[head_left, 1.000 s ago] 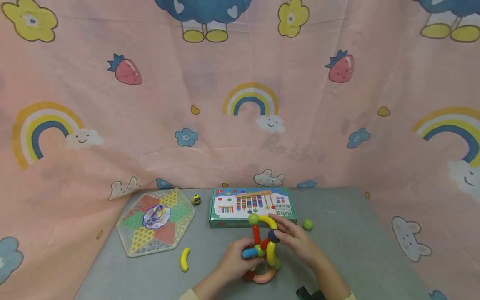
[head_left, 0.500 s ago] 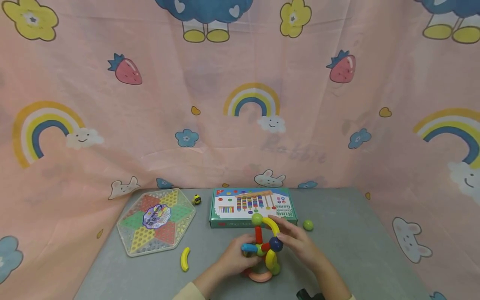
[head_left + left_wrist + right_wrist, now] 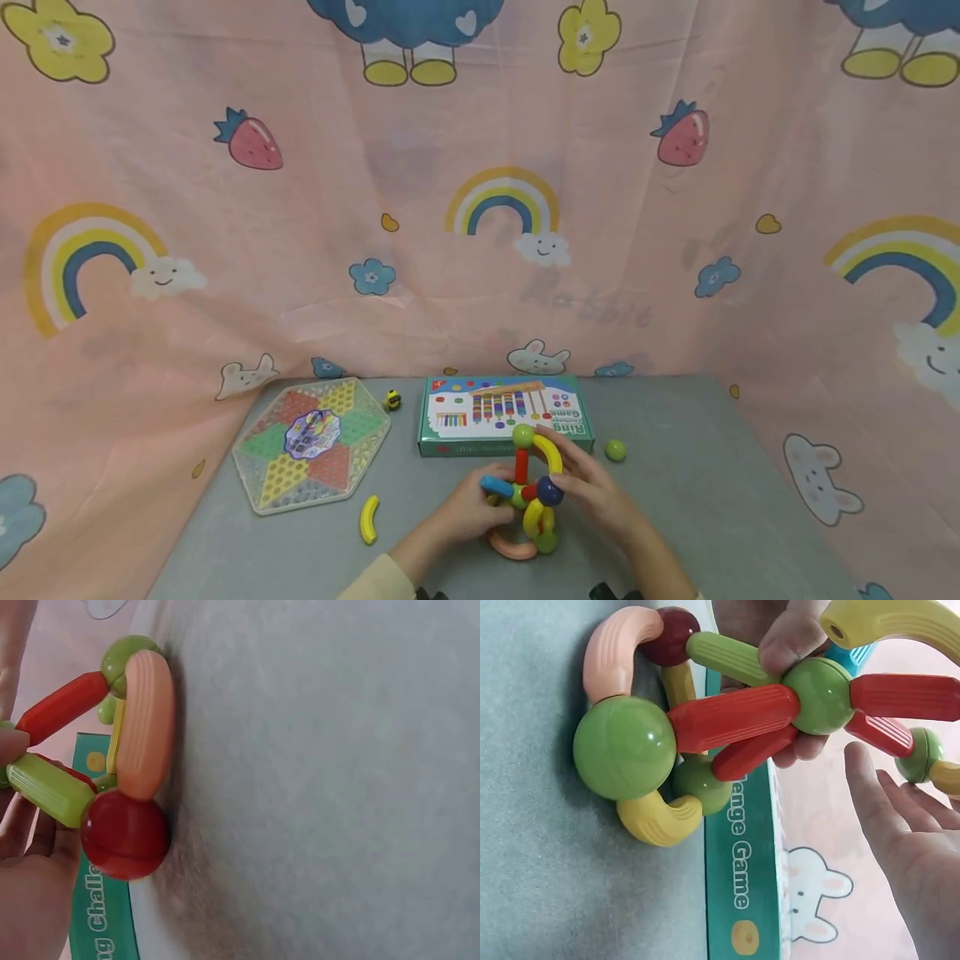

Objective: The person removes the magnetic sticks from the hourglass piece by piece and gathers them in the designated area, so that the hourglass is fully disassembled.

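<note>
A magnetic ball-and-rod building toy [image 3: 521,467] stands upright between both hands, its lower ring close over the table. My left hand [image 3: 468,504] grips it around the central green ball [image 3: 823,696], where red, lime and blue rods meet. My right hand [image 3: 600,492] holds the upper right part, thumb at the navy ball [image 3: 550,490] and fingers along the upper yellow curved rod [image 3: 551,454]. A second yellow curved rod [image 3: 900,626] hangs with one end free. Below are a salmon curved rod [image 3: 146,724] and a dark red ball [image 3: 126,834].
Behind the toy lies a green-edged game box [image 3: 506,417]. A loose green ball [image 3: 615,450] is at its right, a small bee figure [image 3: 392,400] at its left. Farther left are a hexagonal board [image 3: 311,446] and a loose yellow curved rod [image 3: 368,519]. A patterned cloth hangs behind.
The toy has turned a little in both hands. Its top green ball has shifted right, the blue rod has tipped up on the left, and the salmon rod has swung slightly left.
</note>
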